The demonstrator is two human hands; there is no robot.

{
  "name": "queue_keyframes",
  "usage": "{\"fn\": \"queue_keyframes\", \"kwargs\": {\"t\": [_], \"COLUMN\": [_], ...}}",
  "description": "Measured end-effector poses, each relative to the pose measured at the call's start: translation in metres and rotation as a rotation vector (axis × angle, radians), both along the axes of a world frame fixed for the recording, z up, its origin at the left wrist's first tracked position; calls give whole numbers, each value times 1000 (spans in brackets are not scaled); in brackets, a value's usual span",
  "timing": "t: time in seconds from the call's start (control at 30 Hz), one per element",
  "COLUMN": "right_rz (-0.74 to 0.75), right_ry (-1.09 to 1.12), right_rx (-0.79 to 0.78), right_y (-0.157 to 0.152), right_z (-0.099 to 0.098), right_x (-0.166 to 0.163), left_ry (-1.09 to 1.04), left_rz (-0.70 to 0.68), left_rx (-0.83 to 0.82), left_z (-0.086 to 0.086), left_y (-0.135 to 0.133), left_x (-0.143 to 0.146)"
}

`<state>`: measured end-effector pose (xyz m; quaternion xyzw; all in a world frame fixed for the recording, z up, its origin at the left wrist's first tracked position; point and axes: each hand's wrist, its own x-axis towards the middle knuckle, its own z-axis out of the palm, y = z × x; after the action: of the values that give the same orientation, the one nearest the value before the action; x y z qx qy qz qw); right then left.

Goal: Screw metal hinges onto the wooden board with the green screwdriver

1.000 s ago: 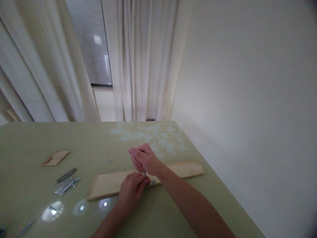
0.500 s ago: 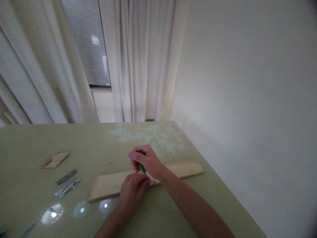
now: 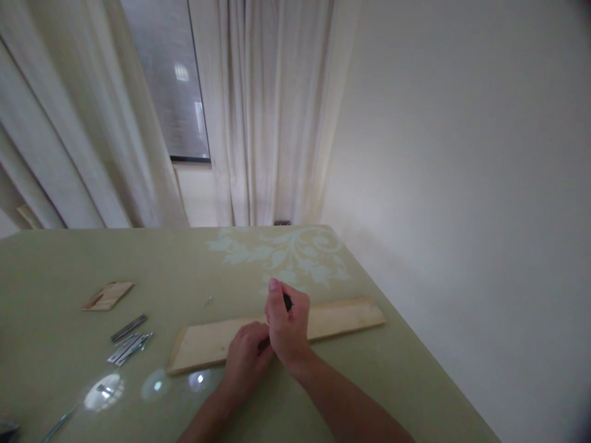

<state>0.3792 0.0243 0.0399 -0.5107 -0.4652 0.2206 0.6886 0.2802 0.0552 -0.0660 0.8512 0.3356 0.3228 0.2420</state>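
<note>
A long pale wooden board [image 3: 341, 315] lies flat on the green table [image 3: 184, 271]. My right hand [image 3: 287, 323] is closed round a dark-handled screwdriver, held upright over the board's near edge; only the handle top [image 3: 287, 301] shows. My left hand [image 3: 247, 360] rests on the board right beside it, fingers curled at the tool's tip. What the left fingers pinch is hidden.
Several flat metal strips [image 3: 129, 341] lie left of the board. A small wooden piece [image 3: 107, 295] sits further left. A tiny screw [image 3: 207, 301] lies behind the board. The table's right edge runs diagonally near a plain wall. Curtains hang behind.
My right hand has turned and dropped closer to the board, its back now towards me. The metal bracket seen earlier by my left fingers is now covered.
</note>
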Motion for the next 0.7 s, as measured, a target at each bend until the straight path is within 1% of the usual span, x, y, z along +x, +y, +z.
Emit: {"fn": "queue_keyframes", "kwargs": {"t": [0.03, 0.1, 0.17, 0.33, 0.4, 0.43, 0.47, 0.5, 0.53, 0.57, 0.6, 0.7], "right_rz": [-13, 64, 235, 800, 954, 991, 993, 955, 880, 770, 624, 159], "right_ry": [-15, -28, -10, 170, 138, 111, 95, 98, 116, 145, 145, 39], "right_rx": [-3, -33, -82, -230, -318, -349, -369, -372, -359, -336, -293, -140], "right_y": [-2, -2, 4, 29, 38, 42, 44, 46, 46, 45, 43, 29], "right_z": [0, 4, 14, 46, 52, 53, 51, 49, 44, 39, 33, 16], "right_x": [0, 3, 11, 40, 46, 46, 44, 41, 36, 30, 24, 9], "left_ry": [5, 10, 15, 55, 69, 72, 71, 69, 67, 63, 59, 52], "left_rz": [1, 13, 15, 19, 25, 23, 20, 18, 16, 16, 14, -2], "left_rx": [-3, -24, -60, -123, -131, -135, -138, -139, -139, -137, -134, -113], "left_z": [0, 2, 3, 6, 7, 7, 7, 8, 8, 8, 7, 6], "left_y": [0, 0, 1, 1, 1, 1, 1, 0, 0, 0, 0, 0], "left_x": [0, 0, 1, 2, 2, 2, 2, 2, 2, 2, 2, 1]}}
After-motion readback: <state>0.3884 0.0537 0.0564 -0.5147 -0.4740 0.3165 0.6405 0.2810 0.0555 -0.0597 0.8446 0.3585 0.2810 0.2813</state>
